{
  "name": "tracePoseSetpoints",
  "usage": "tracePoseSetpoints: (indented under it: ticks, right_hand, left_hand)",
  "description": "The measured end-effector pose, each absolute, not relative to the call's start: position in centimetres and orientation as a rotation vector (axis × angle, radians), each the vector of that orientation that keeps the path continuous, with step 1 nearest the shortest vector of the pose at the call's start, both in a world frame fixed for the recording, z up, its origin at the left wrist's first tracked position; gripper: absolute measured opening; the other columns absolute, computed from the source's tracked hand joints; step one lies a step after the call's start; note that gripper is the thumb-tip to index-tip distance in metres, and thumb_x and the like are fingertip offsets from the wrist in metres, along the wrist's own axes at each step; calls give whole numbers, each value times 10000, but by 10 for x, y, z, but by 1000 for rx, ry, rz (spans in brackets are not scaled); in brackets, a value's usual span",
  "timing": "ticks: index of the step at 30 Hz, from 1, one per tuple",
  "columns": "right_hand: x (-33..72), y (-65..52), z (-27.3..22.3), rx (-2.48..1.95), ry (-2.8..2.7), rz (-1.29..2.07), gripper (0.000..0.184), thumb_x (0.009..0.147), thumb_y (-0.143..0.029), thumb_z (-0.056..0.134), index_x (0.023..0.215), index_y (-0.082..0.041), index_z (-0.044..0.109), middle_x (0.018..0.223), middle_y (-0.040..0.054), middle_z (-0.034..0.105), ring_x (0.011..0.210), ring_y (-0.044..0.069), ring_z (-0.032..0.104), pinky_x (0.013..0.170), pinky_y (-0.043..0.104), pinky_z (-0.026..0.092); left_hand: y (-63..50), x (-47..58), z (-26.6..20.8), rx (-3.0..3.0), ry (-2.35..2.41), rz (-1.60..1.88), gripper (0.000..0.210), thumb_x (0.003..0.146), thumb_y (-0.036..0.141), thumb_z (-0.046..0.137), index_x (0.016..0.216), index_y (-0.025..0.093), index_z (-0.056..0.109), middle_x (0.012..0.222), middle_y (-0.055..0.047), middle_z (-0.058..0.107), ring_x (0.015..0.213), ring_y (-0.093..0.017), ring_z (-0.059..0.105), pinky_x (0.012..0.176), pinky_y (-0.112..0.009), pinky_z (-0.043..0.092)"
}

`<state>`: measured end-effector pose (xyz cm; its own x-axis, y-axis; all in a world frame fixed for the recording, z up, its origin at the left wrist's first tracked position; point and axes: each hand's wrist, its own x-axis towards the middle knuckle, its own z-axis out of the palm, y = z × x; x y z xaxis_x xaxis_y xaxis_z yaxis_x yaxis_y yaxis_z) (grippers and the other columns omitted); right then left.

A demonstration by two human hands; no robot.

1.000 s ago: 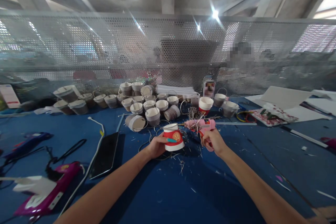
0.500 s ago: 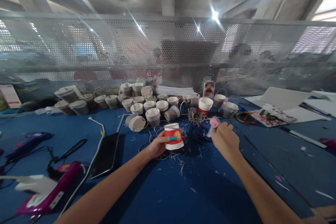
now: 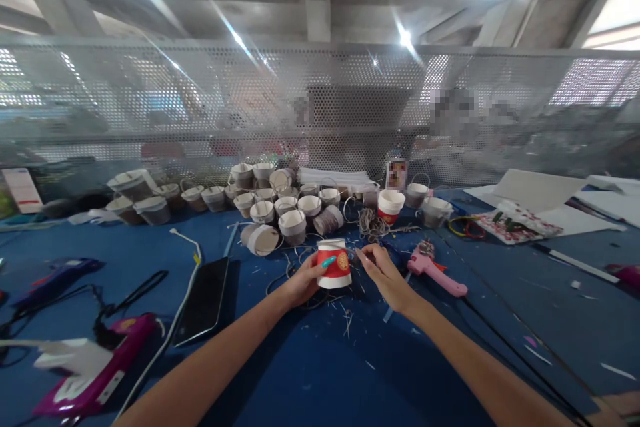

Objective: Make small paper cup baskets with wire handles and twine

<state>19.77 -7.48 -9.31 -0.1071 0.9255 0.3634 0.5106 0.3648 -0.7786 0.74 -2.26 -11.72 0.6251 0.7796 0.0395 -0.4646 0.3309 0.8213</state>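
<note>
My left hand [image 3: 304,280] is closed around a red and white paper cup [image 3: 334,265] with a round gold emblem. The cup is held above the table with its wider end down, and the thumb lies across its side. My right hand [image 3: 383,273] is just right of the cup, fingertips drawn together close to its side. Whatever is between them is too small to make out. To the right of that hand, a pink hot glue gun [image 3: 434,270] lies on the table. Grey cord [image 3: 287,273] lies in loops behind the cup.
Several cord-wrapped cups [image 3: 293,225] with handles stand across the back. A stack of paper cups [image 3: 390,205] is beside a cord bundle [image 3: 371,223]. A black phone [image 3: 204,300], purple power strip [image 3: 100,373] and blue glue gun [image 3: 57,279] lie left. A perforated screen [image 3: 350,100] stands behind.
My right hand has let go of the pink glue gun, now lying on the table, and moved left to the cup. My left hand still holds the cup, shifted slightly right in view.
</note>
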Motion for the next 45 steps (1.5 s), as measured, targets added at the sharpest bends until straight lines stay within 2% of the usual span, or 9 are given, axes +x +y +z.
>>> tracePoseSetpoints:
  ticks: [4,9,14,18,22,25,29,33,45]
  right_hand:
    - [196,-68,-100,-1131,-1703,868,306,778,-495,490,748,-192,459,703,-12,452,654,127,422,619,264,355]
    - [198,-65,-94,-977,-1639,1057,411,811,-522,421,578,-183,415,569,-31,387,549,100,352,561,253,299]
    - [197,-68,-86,-904,-1439,1109,379,721,-517,560,626,-185,404,689,-25,418,611,95,389,577,241,321]
    - [196,-67,-88,-915,-1352,1318,452,613,-478,680,647,-208,319,576,-65,421,503,77,403,490,221,316]
    - [203,-62,-92,-1037,-1396,1340,429,628,-576,611,721,-194,440,435,-105,356,342,38,239,359,200,150]
    - [209,-61,-92,-1074,-1523,1344,428,690,-587,540,631,-163,522,367,-96,308,315,32,194,354,217,95]
    - [211,-63,-88,-947,-1415,1344,370,768,-489,524,612,-155,561,367,-87,310,337,33,208,389,222,166]
    - [210,-64,-84,-778,-1237,1378,280,766,-414,574,646,-161,573,371,-86,315,386,49,249,473,239,275]
    - [210,-61,-83,-744,-1032,1431,214,736,-387,616,750,-174,591,382,-99,268,386,48,164,434,234,223]
  left_hand:
    - [-24,10,-116,943,424,859,588,470,321,802,978,106,599,901,-93,673,783,-187,628,755,-287,461]
    - [-25,12,-117,936,503,868,601,450,318,812,963,101,585,886,-102,672,771,-193,628,749,-316,466]
    - [-26,13,-117,922,549,898,623,434,325,816,962,100,574,898,-106,667,754,-185,627,760,-324,461]
    - [-25,13,-117,985,568,910,643,443,356,806,988,109,570,926,-107,660,801,-211,624,783,-343,453]
    - [-20,11,-113,1128,672,917,578,505,322,778,1010,127,578,966,-102,656,838,-218,616,787,-330,453]
    - [-17,10,-106,1221,709,920,554,514,313,770,1005,132,586,961,-90,657,851,-218,610,783,-319,457]
    - [-19,12,-97,1272,747,923,578,488,325,777,996,130,583,952,-86,653,843,-215,604,779,-324,463]
    - [-24,15,-94,1291,777,913,598,470,326,782,994,128,572,943,-80,645,826,-204,597,770,-326,467]
    - [-26,16,-96,1271,770,889,577,496,275,777,1015,138,567,965,-79,652,845,-215,602,769,-332,469]
